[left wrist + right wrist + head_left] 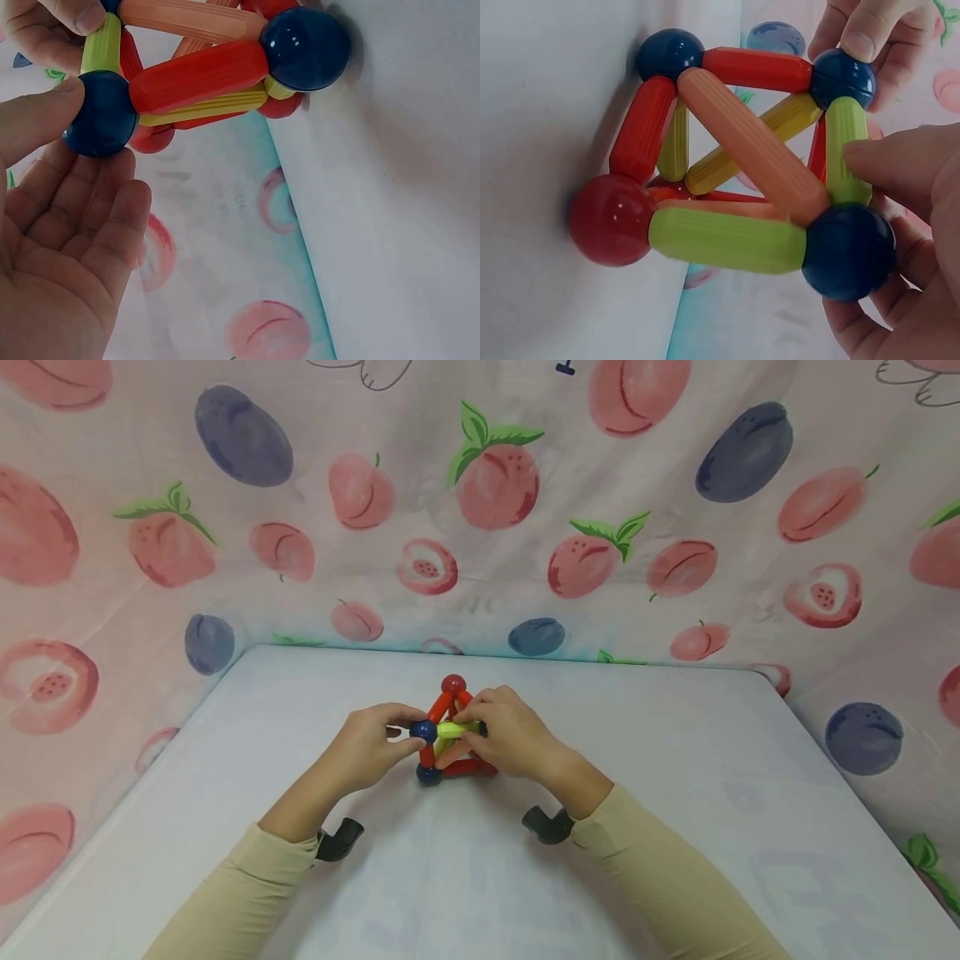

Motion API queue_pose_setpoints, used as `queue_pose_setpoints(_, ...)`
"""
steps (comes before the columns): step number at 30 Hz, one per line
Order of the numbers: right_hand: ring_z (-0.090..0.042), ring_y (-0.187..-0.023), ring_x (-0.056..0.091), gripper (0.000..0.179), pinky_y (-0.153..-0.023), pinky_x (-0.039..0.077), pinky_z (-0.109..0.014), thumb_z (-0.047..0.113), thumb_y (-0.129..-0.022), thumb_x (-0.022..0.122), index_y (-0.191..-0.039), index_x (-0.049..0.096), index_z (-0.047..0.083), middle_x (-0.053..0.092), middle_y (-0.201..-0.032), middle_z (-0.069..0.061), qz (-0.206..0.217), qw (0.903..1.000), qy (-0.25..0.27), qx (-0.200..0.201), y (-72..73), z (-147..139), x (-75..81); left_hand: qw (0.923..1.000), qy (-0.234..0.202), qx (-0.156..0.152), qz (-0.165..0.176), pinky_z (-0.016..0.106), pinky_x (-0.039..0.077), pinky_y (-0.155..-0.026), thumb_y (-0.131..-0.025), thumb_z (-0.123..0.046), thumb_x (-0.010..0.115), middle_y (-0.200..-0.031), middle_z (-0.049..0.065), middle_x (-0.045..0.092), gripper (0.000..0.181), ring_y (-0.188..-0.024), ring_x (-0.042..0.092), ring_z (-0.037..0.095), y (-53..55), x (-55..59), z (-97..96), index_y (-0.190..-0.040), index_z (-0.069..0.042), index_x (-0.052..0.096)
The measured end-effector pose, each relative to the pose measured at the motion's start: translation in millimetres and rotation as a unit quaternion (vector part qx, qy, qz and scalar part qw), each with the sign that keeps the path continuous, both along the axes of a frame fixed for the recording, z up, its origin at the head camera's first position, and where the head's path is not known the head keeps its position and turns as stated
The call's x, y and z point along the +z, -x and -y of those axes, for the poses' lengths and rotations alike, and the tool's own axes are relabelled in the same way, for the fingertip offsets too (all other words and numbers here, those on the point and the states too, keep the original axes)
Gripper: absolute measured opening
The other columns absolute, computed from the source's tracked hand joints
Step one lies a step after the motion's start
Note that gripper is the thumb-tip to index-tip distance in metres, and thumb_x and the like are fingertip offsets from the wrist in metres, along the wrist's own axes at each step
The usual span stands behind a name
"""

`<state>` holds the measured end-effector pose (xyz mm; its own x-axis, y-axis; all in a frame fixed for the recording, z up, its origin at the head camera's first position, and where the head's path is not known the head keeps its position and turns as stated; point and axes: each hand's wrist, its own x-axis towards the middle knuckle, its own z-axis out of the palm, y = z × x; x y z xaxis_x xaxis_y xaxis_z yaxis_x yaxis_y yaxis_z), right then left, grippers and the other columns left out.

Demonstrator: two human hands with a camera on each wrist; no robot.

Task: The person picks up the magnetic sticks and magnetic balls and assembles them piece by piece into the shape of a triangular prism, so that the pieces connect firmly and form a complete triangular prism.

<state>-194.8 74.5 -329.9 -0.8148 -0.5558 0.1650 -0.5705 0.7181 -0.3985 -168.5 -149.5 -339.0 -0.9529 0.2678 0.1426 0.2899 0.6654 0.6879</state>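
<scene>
A frame of coloured rods and balls stands on the table between both hands. In the head view my left hand (363,750) pinches a dark blue ball (423,732) at an upper corner. My right hand (513,735) holds the light green rod (452,730) that joins this ball to another blue ball (850,251); the thumb lies on the rod, while some fingers are hidden behind. A salmon rod (754,142) runs diagonally across that side. Below lie a second green rod (727,238) and a red ball (611,220). Another red ball (453,685) tops the far side.
The white table (675,860) spreads around the frame. Behind it hangs a fruit-printed cloth (480,585), meeting the table's far edge. Black wrist mounts (341,840) show beneath the forearms.
</scene>
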Motion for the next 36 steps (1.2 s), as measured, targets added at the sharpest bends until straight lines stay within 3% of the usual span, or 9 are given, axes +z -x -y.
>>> queue_pose_setpoints(4,-0.021,-0.109,0.051,0.029,-0.092,0.050,-0.035,0.019,-0.092,0.074,-0.120,0.074,0.012,0.064,-0.114,-0.003,0.016,0.9996,0.023,-0.004,2.1,-6,-1.6,1.0000,-0.001,0.001,0.002,0.045,0.054,-0.092,-0.091,-0.011,0.074,-0.114,0.007,0.070,0.027,-0.109,0.064,0.031,0.0,-0.6,-0.2,-0.117,-0.005,0.071)
queue_pose_setpoints(9,-0.020,-0.110,0.056,0.046,-0.088,0.055,-0.034,0.021,-0.090,0.076,-0.133,0.063,0.010,0.057,-0.129,-0.006,0.027,0.9968,0.071,-0.025,3.5,-20,-7.1,0.9999,0.000,0.006,0.009,0.044,0.054,-0.092,-0.091,-0.012,0.074,-0.114,0.007,0.070,0.028,-0.109,0.064,0.030,0.0,-1.0,-1.5,-0.118,-0.005,0.070)
queue_pose_setpoints(12,-0.020,-0.107,0.057,0.046,-0.087,0.055,-0.035,0.021,-0.090,0.077,-0.131,0.062,0.008,0.059,-0.128,-0.006,0.032,0.9955,0.086,-0.023,3.2,-29,-10.8,0.9999,0.001,0.008,0.011,0.043,0.054,-0.092,-0.091,-0.013,0.074,-0.114,0.006,0.070,0.028,-0.109,0.064,0.029,0.3,-1.3,-2.4,-0.118,-0.006,0.070)
queue_pose_setpoints(18,-0.021,-0.104,0.059,0.036,-0.091,0.053,-0.043,0.018,-0.090,0.076,-0.124,0.066,0.007,0.064,-0.118,-0.005,0.041,0.9950,0.091,-0.002,1.3,-40,-12.1,0.9999,-0.003,0.004,0.012,0.044,0.054,-0.092,-0.091,-0.011,0.073,-0.114,0.007,0.070,0.028,-0.109,0.064,0.030,0.5,-1.5,-4.9,-0.119,-0.005,0.070)
queue_pose_setpoints(36,-0.019,-0.101,0.059,0.036,-0.086,0.053,-0.038,0.019,-0.089,0.078,-0.122,0.068,0.008,0.064,-0.112,-0.002,0.046,0.9952,0.074,-0.043,-14.7,-64,-7.0,0.9993,0.002,-0.031,0.020,0.043,0.054,-0.093,-0.092,-0.010,0.073,-0.117,0.006,0.069,0.032,-0.109,0.063,0.028,2.9,1.3,-29.6,-0.123,-0.005,0.069)
